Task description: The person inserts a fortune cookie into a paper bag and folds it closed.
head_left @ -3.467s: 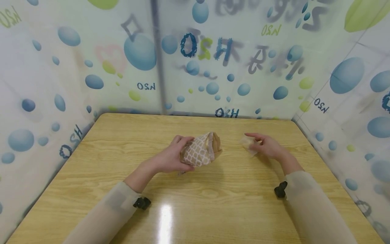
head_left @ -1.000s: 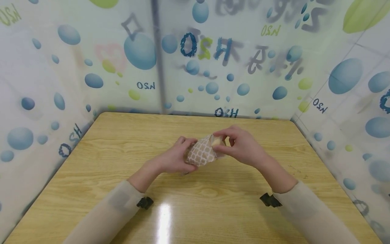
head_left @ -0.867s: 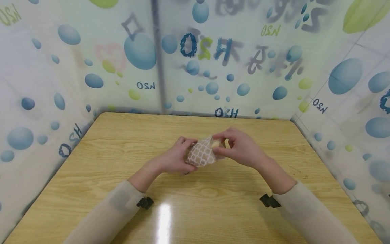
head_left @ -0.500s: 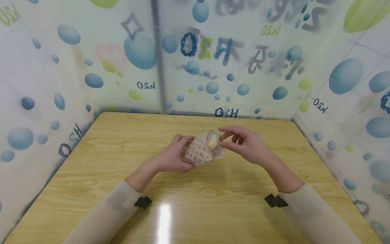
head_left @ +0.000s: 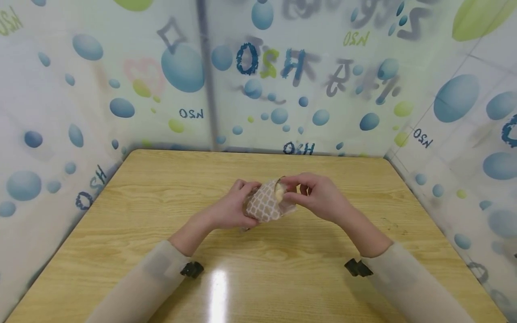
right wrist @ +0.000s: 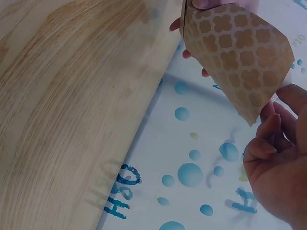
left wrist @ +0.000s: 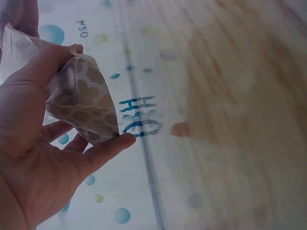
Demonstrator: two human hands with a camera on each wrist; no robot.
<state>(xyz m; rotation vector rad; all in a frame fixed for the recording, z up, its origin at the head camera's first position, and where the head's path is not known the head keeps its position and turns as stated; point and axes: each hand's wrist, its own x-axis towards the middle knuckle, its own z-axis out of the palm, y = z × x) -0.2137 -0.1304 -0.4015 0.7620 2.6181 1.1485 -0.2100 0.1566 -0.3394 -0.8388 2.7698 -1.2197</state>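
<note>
In the head view, my left hand (head_left: 232, 207) grips a tan paper bag (head_left: 262, 205) printed with a white lattice pattern, held above the table with its mouth toward the right. Fingers and thumb lie on either side of the bag's closed end in the left wrist view. A pale rounded piece (head_left: 279, 192) in a translucent wrapper (head_left: 288, 207) shows in the mouth. My right hand (head_left: 323, 197) has thumb and forefinger on it there, pinching it, the other fingers curled. In the right wrist view, the bag (right wrist: 240, 48) hides those fingertips.
A wooden table (head_left: 266, 278) lies under both hands, with a bright reflection near its front. Behind and at the sides stand pale curtains (head_left: 258, 112) printed with blue and green drops. Each wrist carries a small black device (head_left: 192, 269).
The right hand has brought the pale piece from the right to the bag's mouth. Half a second ago its fingertips were farther out by the wrapper; now they are back in at the opening.
</note>
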